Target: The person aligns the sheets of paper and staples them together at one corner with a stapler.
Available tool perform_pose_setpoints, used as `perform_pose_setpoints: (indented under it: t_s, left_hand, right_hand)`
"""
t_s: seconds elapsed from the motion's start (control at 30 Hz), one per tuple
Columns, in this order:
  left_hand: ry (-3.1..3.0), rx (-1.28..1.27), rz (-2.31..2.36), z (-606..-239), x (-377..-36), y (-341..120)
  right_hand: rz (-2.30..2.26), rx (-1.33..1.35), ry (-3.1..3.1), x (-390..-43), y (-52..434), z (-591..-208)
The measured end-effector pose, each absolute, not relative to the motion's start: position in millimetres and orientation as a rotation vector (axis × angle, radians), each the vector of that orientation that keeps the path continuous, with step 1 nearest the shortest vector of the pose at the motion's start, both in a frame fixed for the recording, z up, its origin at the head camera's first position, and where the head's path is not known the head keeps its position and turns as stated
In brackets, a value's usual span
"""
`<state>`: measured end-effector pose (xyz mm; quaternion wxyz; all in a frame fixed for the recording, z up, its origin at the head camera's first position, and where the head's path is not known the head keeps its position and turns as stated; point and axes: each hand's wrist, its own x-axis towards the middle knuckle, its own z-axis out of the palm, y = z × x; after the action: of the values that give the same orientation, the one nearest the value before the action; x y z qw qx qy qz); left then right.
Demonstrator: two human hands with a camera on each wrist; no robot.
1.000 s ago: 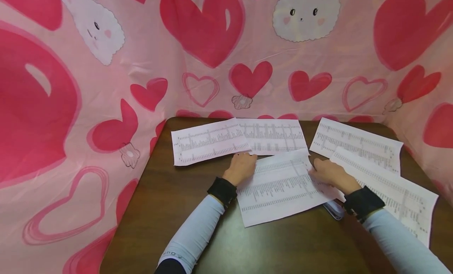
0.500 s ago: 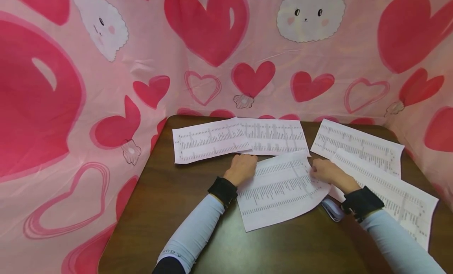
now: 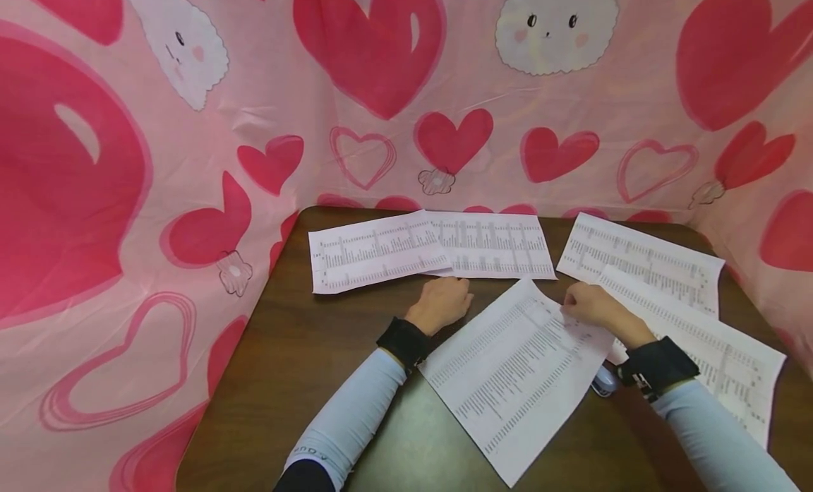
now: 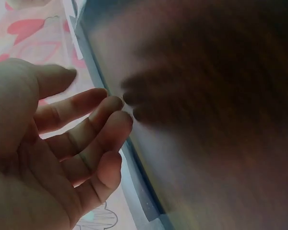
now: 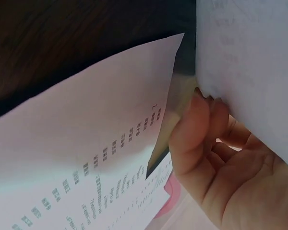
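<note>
Printed sheet (image 3: 508, 390) slants across the middle of the desk (image 3: 317, 368), one corner pointing toward me and another toward the far edge; my right hand (image 3: 598, 312) pinches its upper right border, thumb and fingers clamped together on the paper; how much of it touches the desk I cannot tell. My left hand (image 3: 440, 303) hovers or rests just beyond its left side, thumb apart, the other fingers loosely bent and close to one another; whether their tips touch the surface I cannot tell; the sheet's left corner comes just beside the black band (image 3: 403, 342) on that wrist.

Toward the far left corner of the desk lies a second sheet (image 3: 375, 258), its right end overlapping a third sheet (image 3: 495, 245) along the far edge; near the far right corner lies a fourth sheet (image 3: 641, 255), partly covered by a fifth sheet (image 3: 699, 358), which runs down along the right edge, beyond my right wrist; a small bluish object (image 3: 604, 381) peeks out beside the held paper, near that wrist; a pink heart-patterned cloth (image 3: 362, 217) hangs behind the far edge.
</note>
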<state>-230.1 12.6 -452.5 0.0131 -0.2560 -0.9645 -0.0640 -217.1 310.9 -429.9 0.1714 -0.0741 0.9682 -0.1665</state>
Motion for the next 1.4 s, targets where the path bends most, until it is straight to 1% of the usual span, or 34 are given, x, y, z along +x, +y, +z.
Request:
perform_pose_setpoints:
  t_s: [0.17,0.5,0.73,0.8,0.97,1.23,1.4]
  left_hand:
    - [-3.047,-0.858,-0.329,-452,-229,18]
    - [-3.115,-0.934,-0.596,-449,-227,23]
    - [-3.162,-0.755,-0.901,-451,-228,24]
    - [-3.159,-0.755,-0.916,-450,-229,23]
    - [-3.144,-0.85,-0.905,-453,-229,23]
    - [-3.162,-0.763,-0.965,-456,-228,20]
    - [-3.166,-0.787,-0.922,-457,-228,19]
  right_hand:
    - [-0.514,-0.204,2.756,-217,310,-429]
    - [-0.575,-0.282,2.855,-212,306,-418]
    - [-0.627,-0.381,2.955,-209,308,-411]
    - [-0.659,-0.42,2.978,-209,309,-410]
    - [-0.727,-0.497,3.005,-208,309,-409]
    - [-0.765,-0.656,3.031,-213,310,-411]
    - [-0.817,-0.717,3.005,-215,308,-408]
